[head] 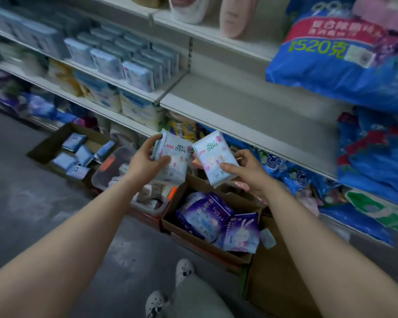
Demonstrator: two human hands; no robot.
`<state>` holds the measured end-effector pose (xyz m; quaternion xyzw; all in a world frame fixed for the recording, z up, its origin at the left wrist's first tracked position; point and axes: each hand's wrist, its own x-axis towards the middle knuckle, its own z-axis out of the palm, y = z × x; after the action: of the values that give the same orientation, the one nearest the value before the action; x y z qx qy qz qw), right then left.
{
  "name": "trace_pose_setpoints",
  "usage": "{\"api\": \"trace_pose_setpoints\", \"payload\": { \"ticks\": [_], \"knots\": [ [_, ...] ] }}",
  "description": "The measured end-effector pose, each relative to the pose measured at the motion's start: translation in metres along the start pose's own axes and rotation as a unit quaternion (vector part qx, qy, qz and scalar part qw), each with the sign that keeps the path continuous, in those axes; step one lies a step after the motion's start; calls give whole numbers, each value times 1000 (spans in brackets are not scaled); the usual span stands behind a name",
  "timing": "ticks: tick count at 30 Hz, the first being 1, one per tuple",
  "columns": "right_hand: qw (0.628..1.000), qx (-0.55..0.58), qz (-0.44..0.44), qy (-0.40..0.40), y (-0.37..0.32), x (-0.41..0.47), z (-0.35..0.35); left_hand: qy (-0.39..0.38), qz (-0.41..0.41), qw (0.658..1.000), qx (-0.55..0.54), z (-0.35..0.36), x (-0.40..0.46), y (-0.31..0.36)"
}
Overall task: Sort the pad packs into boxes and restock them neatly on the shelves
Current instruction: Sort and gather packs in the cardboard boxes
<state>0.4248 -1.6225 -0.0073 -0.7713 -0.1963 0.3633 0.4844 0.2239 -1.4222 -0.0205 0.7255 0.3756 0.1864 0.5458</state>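
Left hand point(145, 160): gripped a pale pad pack point(174, 158).
Right hand point(245, 172): pinched a second pale pack point(213, 157), just beside it.
Purple packs point(207, 214): below both hands, in a cardboard box point(193, 239).

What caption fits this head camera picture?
Left hand and right hand each hold a pale pad pack over floor boxes.

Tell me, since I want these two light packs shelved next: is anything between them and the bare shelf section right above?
Nothing visible. The left hand and right hand each hold a light pack just below the bare shelf section. The blue bags lie only at its right end.
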Motion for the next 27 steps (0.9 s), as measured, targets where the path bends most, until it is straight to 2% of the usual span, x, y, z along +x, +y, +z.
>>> {"api": "trace_pose_setpoints", "payload": {
  "ticks": [6, 10, 16, 22, 27],
  "knots": [
    [998, -12, -49, 33, -55, 87, 19, 47, -6, 999, -13, -39, 70, -1],
    [988, -104, -93, 65, -88, 155, 31, 73, -15, 997, -13, -62, 114, -5],
    [960, -235, -144, 49, -137, 250, 74, 107, -38, 993, -20, -85, 166, -12],
    [918, -362, -146, 68, -166, 327, 113, 82, -58, 995, 1, -110, 223, -22],
    [913, -375, -121, 106, -178, 378, 129, 37, -41, 998, 31, -130, 269, -33]
  ]
}}
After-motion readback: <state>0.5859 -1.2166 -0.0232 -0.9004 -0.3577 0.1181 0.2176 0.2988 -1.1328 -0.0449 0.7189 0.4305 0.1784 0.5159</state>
